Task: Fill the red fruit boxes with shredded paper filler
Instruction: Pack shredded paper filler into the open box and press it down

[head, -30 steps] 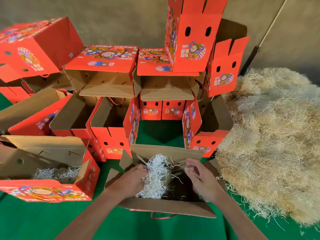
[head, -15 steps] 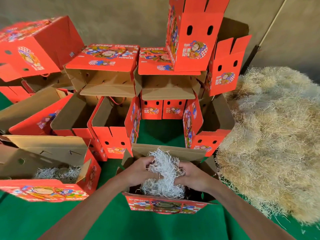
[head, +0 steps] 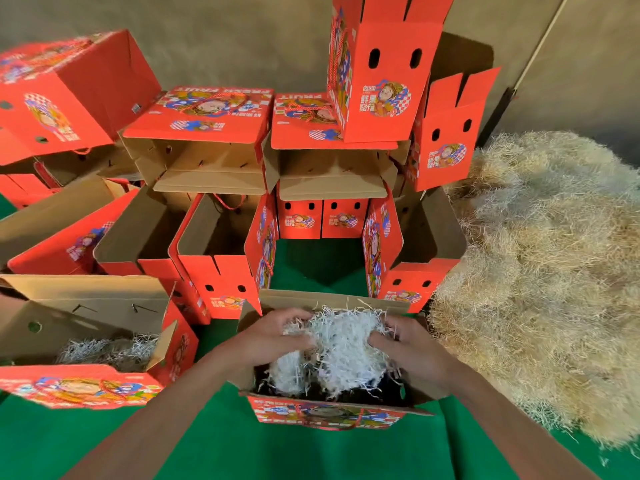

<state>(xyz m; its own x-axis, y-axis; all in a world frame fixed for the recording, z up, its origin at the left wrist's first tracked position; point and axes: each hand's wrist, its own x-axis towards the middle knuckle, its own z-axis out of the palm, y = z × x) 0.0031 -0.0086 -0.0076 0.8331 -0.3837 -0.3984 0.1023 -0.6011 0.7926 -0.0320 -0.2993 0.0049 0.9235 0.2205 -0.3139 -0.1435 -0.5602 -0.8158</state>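
Both my hands, left [head: 273, 336] and right [head: 412, 351], grip one white wad of shredded paper [head: 337, 344] over the open red box [head: 329, 412] near the front edge of the green floor cover [head: 214, 441] — loose strands could spill over the low front wall, or a hard push could tip it.

Your left hand [head: 273, 337] and right hand [head: 412, 355] grip a clump of white shredded paper [head: 339, 344] inside the open red box [head: 325, 415] in front of you. Left: box w/ filler [head: 104, 351]. Right: big straw-coloured filler pile [head: 547, 271]. Empty boxes stacked behind [head: 207, 119].
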